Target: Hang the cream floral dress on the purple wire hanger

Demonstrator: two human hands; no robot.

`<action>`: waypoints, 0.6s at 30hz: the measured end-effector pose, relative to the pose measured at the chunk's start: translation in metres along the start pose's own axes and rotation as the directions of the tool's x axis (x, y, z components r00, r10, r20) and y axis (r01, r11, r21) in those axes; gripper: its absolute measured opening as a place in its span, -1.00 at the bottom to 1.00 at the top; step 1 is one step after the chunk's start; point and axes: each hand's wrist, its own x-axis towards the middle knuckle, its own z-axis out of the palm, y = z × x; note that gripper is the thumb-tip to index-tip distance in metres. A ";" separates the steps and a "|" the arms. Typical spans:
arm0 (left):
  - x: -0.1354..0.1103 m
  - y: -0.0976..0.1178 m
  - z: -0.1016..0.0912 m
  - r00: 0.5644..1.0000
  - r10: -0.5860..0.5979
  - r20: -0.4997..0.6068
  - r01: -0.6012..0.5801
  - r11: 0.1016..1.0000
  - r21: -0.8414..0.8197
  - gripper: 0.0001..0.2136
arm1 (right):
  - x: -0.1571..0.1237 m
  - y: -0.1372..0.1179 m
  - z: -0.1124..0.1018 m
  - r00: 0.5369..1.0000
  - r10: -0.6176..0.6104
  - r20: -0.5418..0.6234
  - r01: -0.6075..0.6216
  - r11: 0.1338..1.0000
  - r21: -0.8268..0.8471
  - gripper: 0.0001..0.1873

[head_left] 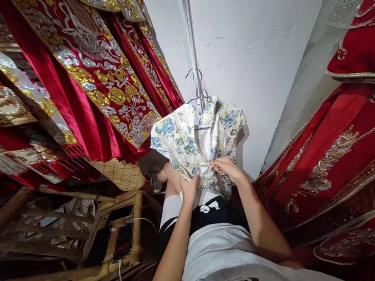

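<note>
A white short-sleeved top (181, 134) with blue and green flowers hangs in front of me on a thin purple hanger (201, 93). Its front is partly open at the neck, and the hanger's lower bar shows inside. My left hand (191, 186) grips the top's lower front, thumb on the outside and the other fingers hidden behind the cloth. At the middle of the front, my right hand (225, 167) is closed in a pinch on the cloth by the front edge. The exact bit between its fingertips is too small to make out.
Red embroidered garments hang on the left (106, 77) and on the right (341, 152). Behind the top are a white wall (245, 27) and a narrow metal pole (187, 30). A bamboo chair (138, 211) at the lower left bears a phone (120, 214) and a white cable (120, 276).
</note>
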 end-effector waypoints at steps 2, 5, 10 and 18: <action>-0.003 -0.007 -0.002 0.960 0.243 -0.141 -0.209 0.953 0.219 -0.16 | -0.002 -0.004 -0.001 0.999 0.037 0.004 -0.037 0.999 0.020 -0.73; -0.008 -0.011 0.005 0.887 0.459 -0.048 -0.406 0.827 0.389 -0.35 | -0.004 -0.008 0.002 0.995 0.088 0.050 -0.088 0.996 0.002 -0.70; -0.009 -0.005 0.029 0.876 0.336 0.347 -0.414 0.892 0.182 -0.76 | -0.005 -0.007 0.010 0.983 0.056 0.172 -0.040 0.995 -0.097 -0.67; -0.011 0.000 0.033 0.856 0.175 0.486 -0.419 0.787 0.453 -0.84 | 0.047 -0.100 -0.012 0.985 -0.143 -0.097 0.154 0.981 0.117 -0.78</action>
